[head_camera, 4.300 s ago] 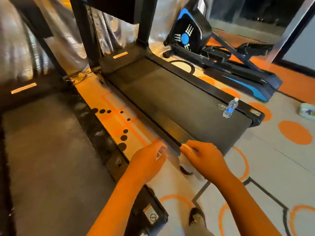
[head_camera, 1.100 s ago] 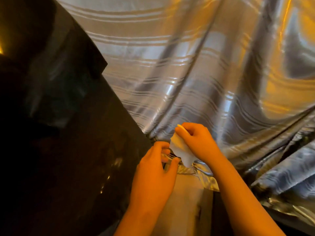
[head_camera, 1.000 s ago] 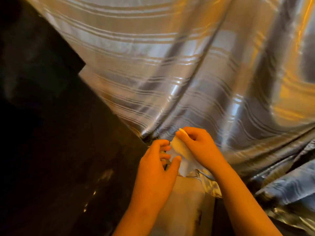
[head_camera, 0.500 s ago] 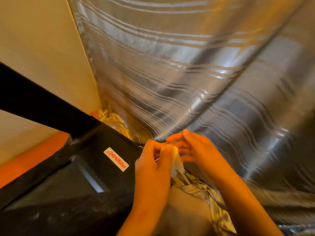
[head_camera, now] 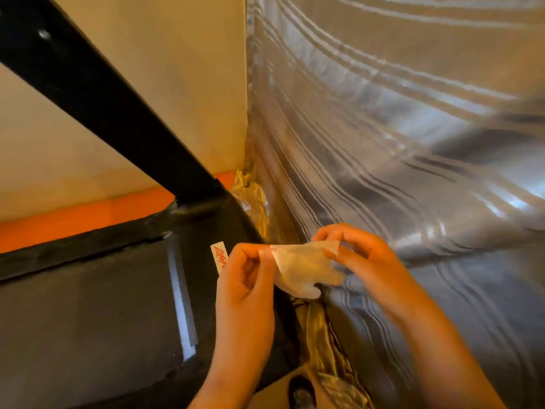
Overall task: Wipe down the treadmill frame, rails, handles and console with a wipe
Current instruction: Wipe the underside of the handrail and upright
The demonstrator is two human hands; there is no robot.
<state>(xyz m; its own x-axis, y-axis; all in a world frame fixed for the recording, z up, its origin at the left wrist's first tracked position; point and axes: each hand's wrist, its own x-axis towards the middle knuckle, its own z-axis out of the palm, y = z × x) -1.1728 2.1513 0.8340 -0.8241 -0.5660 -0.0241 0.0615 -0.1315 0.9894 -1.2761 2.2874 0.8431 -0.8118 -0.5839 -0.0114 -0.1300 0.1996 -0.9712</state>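
- Left hand (head_camera: 246, 287) and right hand (head_camera: 364, 261) pinch a wipe (head_camera: 303, 268) at centre.
- Black treadmill upright (head_camera: 97, 93) crosses the upper left.
- Striped silver curtain (head_camera: 413, 128) fills the right.

The location is identified as an indoor exercise room, viewed at one corner. This is established by the front end of a treadmill (head_camera: 88, 320). A dark grey panel is seen low at the left, bordered by black framing. A black upright (head_camera: 103, 113) is mounted at the corner of the panel and is inclined upward to the left. A white brand sticker (head_camera: 219, 258) with red lettering is fixed near the panel edge.

Behind the machine, a plain cream wall (head_camera: 162, 69) is finished at its base with an orange skirting band (head_camera: 88, 215). The adjoining side is covered by a silver striped curtain (head_camera: 398, 128), whose lower folds are gathered just beside the machine.
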